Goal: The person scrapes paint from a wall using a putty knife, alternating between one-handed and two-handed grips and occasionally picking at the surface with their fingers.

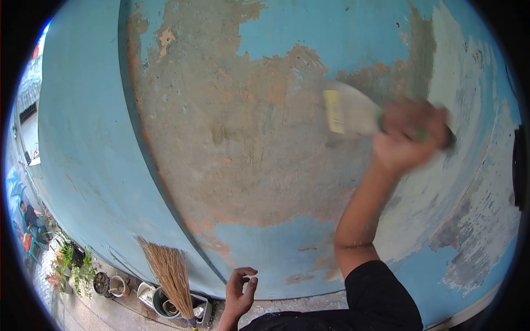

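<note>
My right hand (411,132) is wrapped round the handle of a wide scraper (359,110), smeared a little by motion. The scraper's blade points left, with a yellow sticker on it, over bare grey plaster. Whether the blade touches the wall cannot be made out. Blue paint (326,27) still covers patches of the wall (237,149) around the exposed plaster. Low in the view, my left hand (240,289) hangs in front of the wall with fingers loosely curled and apart, holding nothing.
A stick broom (165,273) leans bristles-up among buckets (165,303) at the wall's foot. Potted plants (72,265) stand farther left, and a seated person (32,220) is beyond them. A blue pillar edge (138,121) juts out left of the plaster.
</note>
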The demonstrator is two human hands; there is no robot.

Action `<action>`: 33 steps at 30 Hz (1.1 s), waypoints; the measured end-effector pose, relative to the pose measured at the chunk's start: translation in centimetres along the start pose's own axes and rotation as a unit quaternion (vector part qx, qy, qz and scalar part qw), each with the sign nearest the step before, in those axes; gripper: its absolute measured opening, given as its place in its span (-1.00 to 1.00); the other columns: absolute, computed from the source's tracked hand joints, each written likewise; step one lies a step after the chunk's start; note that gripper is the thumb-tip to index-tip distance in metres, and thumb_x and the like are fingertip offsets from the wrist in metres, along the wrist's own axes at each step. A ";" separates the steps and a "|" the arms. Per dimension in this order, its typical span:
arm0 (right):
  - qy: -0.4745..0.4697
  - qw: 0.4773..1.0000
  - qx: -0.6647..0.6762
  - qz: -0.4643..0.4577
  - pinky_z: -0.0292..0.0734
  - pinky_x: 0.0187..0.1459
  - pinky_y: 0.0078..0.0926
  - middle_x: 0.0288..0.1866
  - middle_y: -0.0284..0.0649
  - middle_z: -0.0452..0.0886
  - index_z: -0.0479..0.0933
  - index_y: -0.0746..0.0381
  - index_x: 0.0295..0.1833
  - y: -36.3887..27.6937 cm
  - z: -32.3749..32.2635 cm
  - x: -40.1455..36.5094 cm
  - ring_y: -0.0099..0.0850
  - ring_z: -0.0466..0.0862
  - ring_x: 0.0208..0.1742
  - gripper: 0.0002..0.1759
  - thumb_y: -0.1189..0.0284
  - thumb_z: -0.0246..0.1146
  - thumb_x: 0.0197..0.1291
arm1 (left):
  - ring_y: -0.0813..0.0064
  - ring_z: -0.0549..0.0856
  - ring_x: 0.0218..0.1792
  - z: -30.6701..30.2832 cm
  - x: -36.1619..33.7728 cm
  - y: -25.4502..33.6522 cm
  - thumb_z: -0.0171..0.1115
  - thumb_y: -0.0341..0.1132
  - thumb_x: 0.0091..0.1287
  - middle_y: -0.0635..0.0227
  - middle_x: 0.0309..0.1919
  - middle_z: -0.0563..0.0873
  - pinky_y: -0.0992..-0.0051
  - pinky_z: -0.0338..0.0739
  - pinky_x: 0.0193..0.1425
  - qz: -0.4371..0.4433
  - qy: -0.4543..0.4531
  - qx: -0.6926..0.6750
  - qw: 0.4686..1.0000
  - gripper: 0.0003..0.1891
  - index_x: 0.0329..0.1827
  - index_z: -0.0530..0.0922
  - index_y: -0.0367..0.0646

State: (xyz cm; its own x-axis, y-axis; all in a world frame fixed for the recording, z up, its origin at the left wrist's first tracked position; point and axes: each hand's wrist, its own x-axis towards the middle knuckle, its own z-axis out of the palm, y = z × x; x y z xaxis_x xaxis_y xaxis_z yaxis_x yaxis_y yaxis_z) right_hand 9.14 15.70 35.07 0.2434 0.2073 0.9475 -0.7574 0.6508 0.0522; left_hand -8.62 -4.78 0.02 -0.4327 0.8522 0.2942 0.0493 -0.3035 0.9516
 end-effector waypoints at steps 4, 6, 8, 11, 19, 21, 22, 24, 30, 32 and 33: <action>-0.009 1.000 -0.009 0.000 -0.02 -0.63 -0.55 -0.71 -0.48 0.06 0.09 0.02 -0.54 -0.8 0.2 -1.0 -0.61 0.04 -0.76 -0.56 0.19 -0.08 0.46 | 0.43 0.62 0.06 -0.4 -0.5 0.2 0.21 -0.46 0.37 0.24 -0.03 0.64 0.44 0.52 0.08 0.006 -0.018 0.021 1.000 -0.81 0.00 0.49 -0.25; -0.019 0.994 0.106 -0.036 0.03 -0.65 -0.47 -0.72 -0.44 0.06 0.13 0.07 -0.50 -2.8 0.6 -1.2 -0.55 0.04 -0.74 -0.61 0.19 -0.01 0.39 | 0.43 0.62 0.06 -0.7 -0.6 0.2 0.21 -0.46 0.37 0.24 -0.03 0.64 0.43 0.52 0.08 0.011 -0.008 0.024 1.000 -0.82 0.00 0.49 -0.25; 0.004 0.999 0.047 0.013 0.04 -0.65 -0.46 -0.72 -0.44 0.06 0.13 0.08 -0.49 0.0 0.0 -0.7 -0.56 0.04 -0.74 -0.61 0.19 -0.02 0.39 | 0.43 0.62 0.06 -0.9 -0.9 0.0 0.22 -0.45 0.37 0.25 -0.03 0.64 0.42 0.51 0.09 -0.005 0.012 0.007 1.000 -0.82 -0.01 0.50 -0.25; 0.062 0.991 0.005 0.115 0.05 -0.65 -0.45 -0.72 -0.44 0.06 0.13 0.09 -0.49 0.5 1.6 -1.7 -0.55 0.05 -0.74 -0.61 0.20 -0.04 0.40 | 0.43 0.62 0.06 -1.1 -1.2 0.4 0.21 -0.46 0.37 0.25 -0.03 0.64 0.42 0.50 0.11 -0.008 0.002 0.020 1.000 -0.82 -0.01 0.50 -0.24; 0.036 0.995 0.004 0.091 0.04 -0.65 -0.53 -0.71 -0.42 0.08 0.10 0.07 -0.51 0.1 1.5 -0.8 -0.53 0.08 -0.74 -0.58 0.17 -0.01 0.40 | 0.43 0.62 0.07 -2.0 -2.2 0.1 0.23 -0.44 0.37 0.26 -0.03 0.65 0.42 0.50 0.12 -0.013 0.015 0.012 1.000 -0.82 -0.02 0.50 -0.24; 0.023 0.998 0.042 -0.031 0.01 -0.64 -0.55 -0.72 -0.42 0.07 0.11 0.07 -0.52 -1.8 0.4 -0.5 -0.53 0.09 -0.74 -0.56 0.18 0.04 0.39 | 0.44 0.62 0.06 -2.1 -2.0 0.2 0.23 -0.44 0.37 0.27 -0.04 0.65 0.41 0.49 0.13 -0.017 0.016 0.015 1.000 -0.82 -0.02 0.50 -0.24; 0.024 0.996 0.052 -0.071 0.01 -0.63 -0.55 -0.72 -0.43 0.08 0.11 0.06 -0.55 -3.2 0.0 -0.1 -0.54 0.10 -0.73 -0.59 0.25 0.04 0.35 | 0.44 0.62 0.07 -2.1 -2.0 0.1 0.23 -0.43 0.37 0.27 -0.04 0.65 0.41 0.49 0.13 -0.015 0.020 0.007 1.000 -0.82 -0.02 0.50 -0.24; 0.054 0.998 0.022 0.006 0.02 -0.64 -0.56 -0.72 -0.42 0.09 0.09 0.05 -0.56 -0.1 0.2 0.7 -0.54 0.11 -0.74 -0.59 0.25 0.02 0.35 | 0.44 0.62 0.07 -2.1 -2.5 0.1 0.23 -0.43 0.37 0.27 -0.04 0.64 0.41 0.49 0.14 -0.022 0.025 0.001 0.999 -0.82 -0.02 0.50 -0.24; 0.036 0.995 0.062 -0.069 -0.03 -0.60 -0.53 -0.71 -0.47 0.07 0.09 0.03 -0.58 -3.8 1.2 0.1 -0.56 0.04 -0.73 -0.51 0.17 0.04 0.42 | 0.43 0.61 0.08 -2.3 -2.9 0.7 0.22 -0.44 0.38 0.25 -0.03 0.64 0.41 0.49 0.14 -0.007 0.013 0.009 1.000 -0.82 -0.02 0.49 -0.24; 0.065 0.998 0.017 0.000 -0.01 -0.63 -0.53 -0.71 -0.46 0.08 0.12 0.04 -0.55 -0.6 0.8 0.6 -0.56 0.08 -0.73 -0.56 0.19 0.03 0.39 | 0.43 0.61 0.08 -2.4 -3.0 0.8 0.22 -0.44 0.38 0.26 -0.03 0.64 0.42 0.49 0.14 -0.002 0.018 0.007 1.000 -0.82 -0.02 0.49 -0.24; 0.093 0.993 -0.031 0.068 0.01 -0.65 -0.53 -0.72 -0.44 0.10 0.14 0.06 -0.52 0.7 1.1 0.5 -0.56 0.12 -0.74 -0.60 0.20 0.02 0.37 | 0.43 0.61 0.08 -2.5 -3.2 0.9 0.22 -0.45 0.38 0.26 -0.03 0.64 0.42 0.49 0.14 0.003 0.021 0.003 1.000 -0.83 -0.02 0.49 -0.24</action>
State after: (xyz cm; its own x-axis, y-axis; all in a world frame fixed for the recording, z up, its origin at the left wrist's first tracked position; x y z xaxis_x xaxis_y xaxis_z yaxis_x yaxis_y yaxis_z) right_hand 8.01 15.42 35.90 0.2524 0.4237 0.8699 -0.7537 0.6499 -0.0979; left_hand -9.41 -8.84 -0.24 -0.4693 0.8317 0.2966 0.0580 -0.3062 0.9502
